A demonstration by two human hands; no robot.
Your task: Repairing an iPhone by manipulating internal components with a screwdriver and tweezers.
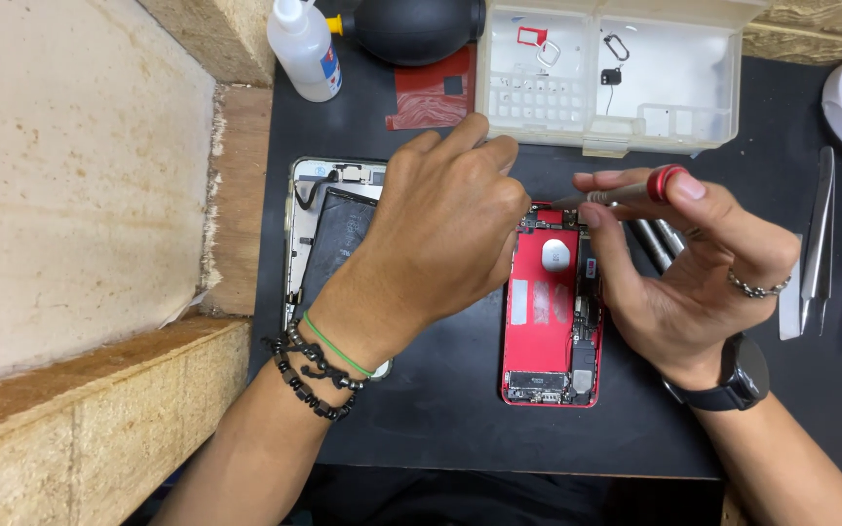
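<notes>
Working over an opened red phone housing [550,321] on the black mat [440,419], you pinch a red-capped screwdriver [626,193] in your right hand [679,263], its tip at the housing's top edge. Your left hand [450,229] curls closed there; what it grips is hidden. 1 detached screen assembly [328,229] lies just left; internal parts remain inside.

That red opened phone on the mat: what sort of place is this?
Probably a phone-repair bench. The right hand works a small screwdriver on the red phone shell, with tweezers and a clear parts box nearby.
</notes>
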